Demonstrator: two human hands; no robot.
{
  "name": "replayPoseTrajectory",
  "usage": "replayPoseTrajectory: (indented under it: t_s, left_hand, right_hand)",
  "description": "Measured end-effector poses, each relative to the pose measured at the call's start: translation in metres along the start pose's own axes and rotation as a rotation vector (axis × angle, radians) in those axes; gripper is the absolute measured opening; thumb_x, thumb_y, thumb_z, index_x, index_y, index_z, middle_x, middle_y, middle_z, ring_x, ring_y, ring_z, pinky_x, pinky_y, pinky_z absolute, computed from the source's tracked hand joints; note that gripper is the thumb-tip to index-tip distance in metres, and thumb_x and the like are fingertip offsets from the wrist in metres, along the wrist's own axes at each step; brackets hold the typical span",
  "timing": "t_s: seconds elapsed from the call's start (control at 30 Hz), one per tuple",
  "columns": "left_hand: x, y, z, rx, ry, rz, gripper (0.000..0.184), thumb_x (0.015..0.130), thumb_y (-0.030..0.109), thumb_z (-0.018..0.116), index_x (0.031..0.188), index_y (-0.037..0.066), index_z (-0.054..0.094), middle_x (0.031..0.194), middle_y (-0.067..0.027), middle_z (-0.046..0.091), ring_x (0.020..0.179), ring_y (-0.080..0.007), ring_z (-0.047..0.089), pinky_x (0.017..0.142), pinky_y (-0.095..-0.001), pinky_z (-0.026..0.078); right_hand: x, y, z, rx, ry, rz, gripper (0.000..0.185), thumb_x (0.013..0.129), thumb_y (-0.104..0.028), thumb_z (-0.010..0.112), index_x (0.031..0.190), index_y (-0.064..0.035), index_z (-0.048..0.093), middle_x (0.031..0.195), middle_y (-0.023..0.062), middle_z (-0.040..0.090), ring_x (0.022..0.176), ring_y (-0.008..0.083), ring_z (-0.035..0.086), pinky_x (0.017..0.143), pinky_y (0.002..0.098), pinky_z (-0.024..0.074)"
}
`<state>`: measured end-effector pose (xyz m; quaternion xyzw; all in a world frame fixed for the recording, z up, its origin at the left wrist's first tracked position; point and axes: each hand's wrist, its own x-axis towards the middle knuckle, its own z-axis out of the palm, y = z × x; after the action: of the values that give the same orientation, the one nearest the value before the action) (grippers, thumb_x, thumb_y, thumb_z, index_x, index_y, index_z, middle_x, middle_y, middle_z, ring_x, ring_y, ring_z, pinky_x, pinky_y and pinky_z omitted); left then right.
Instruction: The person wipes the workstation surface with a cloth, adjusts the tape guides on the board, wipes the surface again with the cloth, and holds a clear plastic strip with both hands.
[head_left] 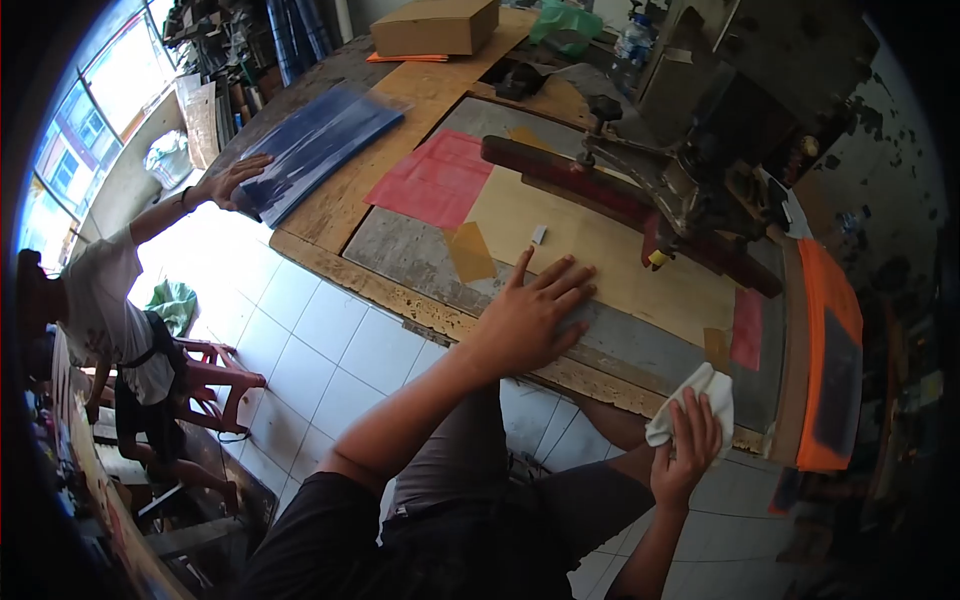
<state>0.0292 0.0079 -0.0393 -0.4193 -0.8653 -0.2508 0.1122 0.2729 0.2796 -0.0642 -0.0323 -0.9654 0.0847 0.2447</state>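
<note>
My left hand (535, 315) lies flat with spread fingers across the near edge of a tan sheet (620, 290), which is on a grey board (400, 240). A small white piece (539, 234) sits on the sheet just beyond my fingertips. My right hand (690, 435) grips a folded white cloth (709, 385) at the table's near right edge. Pink sheets (437, 178) show at both ends of the tan one, with strips of brown tape (469, 252) near its edges.
A dark red clamp bar (580, 180) on a metal arm spans the board. Orange material (825, 300) hangs at the right end. At left, a co-worker's hand (240, 180) rests on a blue plastic stack (325, 145). A cardboard box (435, 27) stands behind; a red stool (215, 370) is below.
</note>
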Motion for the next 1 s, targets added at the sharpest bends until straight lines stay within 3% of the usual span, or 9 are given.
replayPoseTrajectory:
  t_s: [0.2,0.23,0.43,0.63,0.73,0.83,0.93,0.97,1.0]
  left_hand:
    - [-0.002,0.002,-0.002,-0.018,-0.010,-0.006,0.053,0.104,0.037,0.064,0.149,0.010,0.066,0.170,-0.0043,0.052,0.162,-0.0267,0.040,0.136,-0.0653,0.016]
    - [-0.002,0.002,-0.002,-0.024,-0.013,-0.007,0.053,0.104,0.037,0.064,0.149,0.010,0.066,0.170,-0.0043,0.052,0.162,-0.0267,0.040,0.135,-0.0654,0.016]
    - [-0.002,0.002,-0.004,-0.034,-0.032,-0.015,0.054,0.103,0.036,0.064,0.150,0.011,0.065,0.171,-0.0039,0.050,0.163,-0.0265,0.040,0.134,-0.0664,0.020]
    - [-0.003,0.002,-0.003,-0.040,-0.025,-0.021,0.055,0.102,0.036,0.066,0.150,0.011,0.065,0.172,-0.0031,0.050,0.162,-0.0264,0.040,0.134,-0.0659,0.021]
    - [-0.003,0.002,-0.005,-0.037,-0.030,-0.019,0.055,0.102,0.037,0.066,0.151,0.011,0.065,0.172,-0.0026,0.050,0.162,-0.0265,0.041,0.134,-0.0650,0.021]
    - [-0.003,0.002,-0.005,-0.034,-0.031,-0.017,0.055,0.102,0.037,0.067,0.151,0.011,0.065,0.172,-0.0025,0.050,0.161,-0.0266,0.042,0.134,-0.0644,0.022]
    - [-0.004,0.002,-0.005,-0.032,-0.025,-0.016,0.055,0.102,0.036,0.067,0.151,0.010,0.065,0.172,-0.0027,0.050,0.161,-0.0267,0.042,0.134,-0.0643,0.022]
    - [-0.004,0.002,-0.004,-0.032,-0.022,-0.014,0.055,0.102,0.036,0.067,0.151,0.011,0.065,0.172,-0.0028,0.050,0.161,-0.0266,0.042,0.134,-0.0643,0.022]
    - [-0.003,0.001,-0.004,-0.033,-0.019,-0.013,0.055,0.102,0.036,0.067,0.151,0.011,0.065,0.172,-0.0029,0.050,0.161,-0.0266,0.042,0.134,-0.0644,0.022]
  right_hand:
    - [-0.020,0.010,0.046,-0.093,0.299,0.040,0.040,0.100,-0.023,0.056,0.133,-0.0123,0.075,0.149,0.0073,0.071,0.148,0.0343,0.058,0.127,0.0592,0.0257]
    - [-0.020,0.010,0.052,-0.129,0.330,0.051,0.042,0.106,-0.032,0.049,0.131,-0.0119,0.075,0.147,0.0073,0.072,0.146,0.0334,0.059,0.127,0.0589,0.0251]
    - [-0.025,0.013,0.058,-0.164,0.341,0.059,0.051,0.113,-0.042,0.037,0.132,-0.0122,0.074,0.145,0.0078,0.072,0.146,0.0328,0.058,0.127,0.0583,0.0258]
    - [-0.025,0.017,0.054,-0.131,0.338,0.017,0.044,0.109,-0.035,0.045,0.131,-0.0115,0.074,0.145,0.0079,0.073,0.144,0.0326,0.060,0.125,0.0586,0.0274]
    - [-0.022,0.020,0.049,-0.105,0.323,-0.009,0.038,0.104,-0.025,0.051,0.130,-0.0114,0.075,0.145,0.0074,0.073,0.143,0.0325,0.060,0.124,0.0566,0.0287]
    - [-0.018,0.019,0.031,-0.073,0.240,-0.041,0.044,0.097,-0.012,0.055,0.137,-0.0057,0.072,0.145,0.0108,0.072,0.139,0.0356,0.062,0.123,0.0536,0.0339]
    - [-0.025,0.036,0.014,0.071,0.200,0.045,0.045,0.098,-0.005,0.054,0.140,-0.0021,0.070,0.141,0.0148,0.072,0.136,0.0384,0.063,0.117,0.0533,0.0426]
    - [-0.034,0.052,0.014,0.096,0.278,0.106,0.046,0.098,0.001,0.055,0.143,0.0022,0.068,0.139,0.0195,0.071,0.134,0.0413,0.064,0.113,0.0522,0.0490]
    - [-0.031,0.064,0.006,0.257,0.353,0.175,0.044,0.103,0.000,0.054,0.145,0.0041,0.065,0.142,0.0214,0.069,0.136,0.0385,0.065,0.115,0.0497,0.0502]
